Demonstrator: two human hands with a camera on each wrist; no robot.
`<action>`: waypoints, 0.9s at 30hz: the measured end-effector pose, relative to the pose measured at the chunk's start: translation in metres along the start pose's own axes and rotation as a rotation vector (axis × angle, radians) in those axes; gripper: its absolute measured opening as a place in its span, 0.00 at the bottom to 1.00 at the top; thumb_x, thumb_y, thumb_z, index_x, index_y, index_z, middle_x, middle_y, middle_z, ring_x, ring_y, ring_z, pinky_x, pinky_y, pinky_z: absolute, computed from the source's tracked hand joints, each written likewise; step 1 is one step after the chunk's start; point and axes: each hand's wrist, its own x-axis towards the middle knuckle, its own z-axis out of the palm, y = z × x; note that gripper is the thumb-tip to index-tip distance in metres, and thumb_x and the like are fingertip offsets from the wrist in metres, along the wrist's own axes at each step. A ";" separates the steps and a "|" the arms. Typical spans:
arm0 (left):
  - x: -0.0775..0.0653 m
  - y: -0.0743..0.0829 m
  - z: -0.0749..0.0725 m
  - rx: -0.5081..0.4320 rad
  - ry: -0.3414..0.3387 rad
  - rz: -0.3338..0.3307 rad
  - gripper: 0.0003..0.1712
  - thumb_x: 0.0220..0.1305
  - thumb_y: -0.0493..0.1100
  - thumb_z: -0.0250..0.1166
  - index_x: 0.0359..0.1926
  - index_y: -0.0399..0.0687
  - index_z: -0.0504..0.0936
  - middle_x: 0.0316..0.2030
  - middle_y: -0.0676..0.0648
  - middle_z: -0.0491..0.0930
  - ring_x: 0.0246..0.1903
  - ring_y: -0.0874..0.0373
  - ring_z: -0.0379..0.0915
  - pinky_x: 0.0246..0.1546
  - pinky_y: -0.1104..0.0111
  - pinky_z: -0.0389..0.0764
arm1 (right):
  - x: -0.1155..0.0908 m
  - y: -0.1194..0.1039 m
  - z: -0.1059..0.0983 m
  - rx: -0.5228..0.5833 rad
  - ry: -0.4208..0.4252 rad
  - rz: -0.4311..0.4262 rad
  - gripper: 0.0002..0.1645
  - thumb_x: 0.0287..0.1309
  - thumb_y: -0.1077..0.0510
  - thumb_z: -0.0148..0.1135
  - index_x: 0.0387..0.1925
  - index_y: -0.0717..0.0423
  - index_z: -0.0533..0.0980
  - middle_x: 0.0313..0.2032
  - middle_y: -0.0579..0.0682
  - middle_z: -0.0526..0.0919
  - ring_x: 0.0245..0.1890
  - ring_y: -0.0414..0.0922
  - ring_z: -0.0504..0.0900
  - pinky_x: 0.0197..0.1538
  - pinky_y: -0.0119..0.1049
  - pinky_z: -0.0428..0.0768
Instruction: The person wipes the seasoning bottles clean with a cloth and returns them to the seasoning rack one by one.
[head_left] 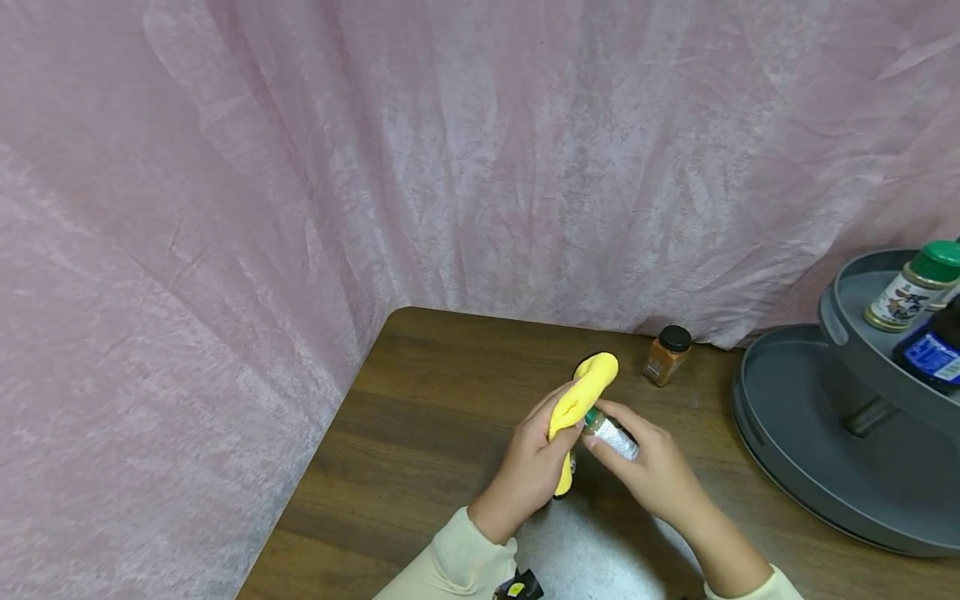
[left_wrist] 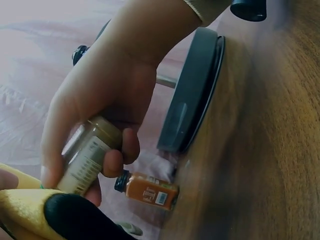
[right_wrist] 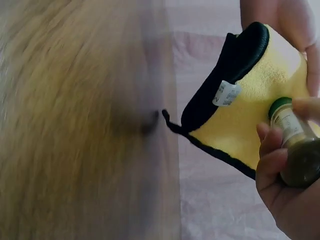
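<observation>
My left hand [head_left: 528, 467] grips a folded yellow cloth [head_left: 581, 396] with black edging; a small white tag [right_wrist: 227, 93] shows on it in the right wrist view. A green-capped spice jar [head_left: 613, 435] with a white label is held in my right hand [head_left: 660, 471], thumb and fingers around its body. The jar's green cap end is right against the cloth. In the left wrist view the same spice jar [left_wrist: 86, 162] tilts down toward the cloth, its cap mostly hidden.
An orange-brown spice jar [head_left: 666, 357] with a black lid stands near the table's back edge. At right is a grey two-tier turntable [head_left: 795, 458]; its upper tier bears a green-capped jar [head_left: 907, 292] and a dark blue-labelled bottle [head_left: 933, 354]. Pink curtain [head_left: 525, 167] hangs behind.
</observation>
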 end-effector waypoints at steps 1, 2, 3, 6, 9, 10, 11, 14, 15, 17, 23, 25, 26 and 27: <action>0.000 0.000 0.000 -0.013 0.002 0.001 0.28 0.75 0.44 0.57 0.72 0.67 0.68 0.68 0.60 0.71 0.60 0.60 0.74 0.58 0.68 0.77 | 0.000 -0.001 -0.001 0.073 -0.036 0.041 0.24 0.67 0.51 0.66 0.63 0.42 0.75 0.40 0.51 0.86 0.33 0.39 0.83 0.32 0.35 0.83; 0.000 0.000 0.000 -0.024 0.004 0.006 0.27 0.75 0.44 0.57 0.72 0.66 0.69 0.66 0.58 0.73 0.58 0.59 0.75 0.57 0.68 0.78 | 0.001 -0.001 -0.003 0.148 -0.070 0.081 0.23 0.69 0.51 0.63 0.63 0.43 0.74 0.36 0.51 0.85 0.29 0.39 0.81 0.29 0.35 0.81; 0.000 0.000 0.000 -0.037 0.006 0.012 0.26 0.75 0.44 0.56 0.71 0.64 0.69 0.65 0.55 0.74 0.56 0.57 0.76 0.55 0.68 0.79 | 0.001 -0.002 -0.004 0.223 -0.101 0.114 0.23 0.70 0.51 0.61 0.64 0.44 0.73 0.34 0.52 0.84 0.25 0.40 0.80 0.25 0.35 0.79; 0.000 0.001 -0.001 -0.070 0.001 0.003 0.23 0.75 0.46 0.56 0.69 0.59 0.72 0.56 0.48 0.79 0.47 0.52 0.81 0.46 0.69 0.83 | 0.003 -0.003 -0.007 0.433 -0.174 0.177 0.21 0.75 0.53 0.54 0.64 0.53 0.71 0.32 0.52 0.83 0.19 0.41 0.77 0.19 0.38 0.76; 0.000 0.002 -0.002 -0.088 -0.004 -0.031 0.22 0.75 0.48 0.57 0.67 0.57 0.73 0.50 0.45 0.81 0.42 0.52 0.83 0.42 0.70 0.84 | 0.004 -0.002 -0.009 0.582 -0.223 0.174 0.20 0.78 0.55 0.46 0.63 0.60 0.69 0.36 0.48 0.86 0.18 0.41 0.77 0.17 0.39 0.76; 0.000 0.002 -0.002 -0.089 -0.005 -0.045 0.21 0.75 0.49 0.57 0.66 0.57 0.74 0.49 0.45 0.82 0.41 0.53 0.83 0.41 0.70 0.84 | 0.004 -0.001 -0.009 0.615 -0.238 0.167 0.20 0.79 0.55 0.44 0.63 0.61 0.68 0.36 0.47 0.86 0.19 0.40 0.77 0.17 0.39 0.75; 0.000 0.002 -0.003 -0.090 -0.005 -0.058 0.21 0.75 0.49 0.57 0.66 0.57 0.74 0.48 0.45 0.82 0.41 0.55 0.83 0.41 0.70 0.83 | 0.004 0.000 -0.009 0.641 -0.252 0.159 0.20 0.80 0.55 0.42 0.63 0.62 0.67 0.36 0.46 0.86 0.19 0.39 0.77 0.17 0.38 0.75; 0.000 0.002 -0.003 -0.090 -0.001 -0.072 0.21 0.75 0.49 0.57 0.66 0.57 0.74 0.49 0.45 0.83 0.41 0.55 0.83 0.42 0.70 0.83 | 0.004 0.002 -0.009 0.678 -0.281 0.154 0.20 0.80 0.55 0.40 0.62 0.63 0.66 0.36 0.48 0.85 0.18 0.38 0.76 0.16 0.38 0.74; -0.001 0.003 -0.003 -0.090 0.000 -0.070 0.22 0.75 0.48 0.57 0.67 0.58 0.74 0.50 0.46 0.83 0.42 0.54 0.82 0.43 0.69 0.83 | 0.004 0.003 -0.009 0.675 -0.288 0.164 0.20 0.80 0.54 0.40 0.62 0.63 0.66 0.36 0.49 0.85 0.18 0.38 0.76 0.15 0.37 0.73; -0.001 0.003 -0.004 -0.084 -0.001 -0.056 0.23 0.75 0.47 0.57 0.68 0.59 0.73 0.52 0.46 0.83 0.45 0.52 0.82 0.46 0.69 0.82 | 0.004 0.005 -0.008 0.647 -0.294 0.193 0.21 0.80 0.53 0.42 0.62 0.62 0.67 0.36 0.51 0.85 0.18 0.38 0.76 0.15 0.37 0.73; -0.001 0.003 -0.004 -0.059 0.002 -0.023 0.24 0.74 0.43 0.58 0.68 0.59 0.74 0.55 0.48 0.82 0.49 0.53 0.80 0.51 0.70 0.79 | 0.005 0.005 -0.008 0.467 -0.288 0.251 0.21 0.76 0.50 0.52 0.64 0.51 0.69 0.38 0.58 0.84 0.18 0.40 0.76 0.16 0.34 0.73; 0.000 0.004 -0.004 -0.054 0.010 -0.026 0.23 0.73 0.42 0.58 0.67 0.59 0.75 0.54 0.48 0.83 0.48 0.54 0.79 0.50 0.70 0.80 | 0.005 0.005 -0.008 0.423 -0.284 0.239 0.21 0.74 0.50 0.55 0.64 0.49 0.70 0.39 0.62 0.82 0.19 0.40 0.76 0.17 0.35 0.73; 0.000 0.004 -0.004 -0.053 0.014 -0.029 0.23 0.73 0.42 0.58 0.67 0.58 0.75 0.53 0.48 0.83 0.47 0.55 0.79 0.50 0.70 0.80 | 0.004 0.005 -0.008 0.407 -0.283 0.232 0.21 0.74 0.50 0.56 0.64 0.49 0.71 0.39 0.62 0.82 0.19 0.40 0.76 0.17 0.35 0.74; 0.000 0.003 -0.003 -0.050 0.015 -0.030 0.23 0.73 0.42 0.58 0.67 0.57 0.75 0.53 0.48 0.83 0.47 0.55 0.80 0.49 0.70 0.80 | 0.004 0.004 -0.008 0.395 -0.279 0.226 0.21 0.73 0.51 0.57 0.63 0.49 0.71 0.38 0.63 0.81 0.20 0.40 0.76 0.18 0.35 0.74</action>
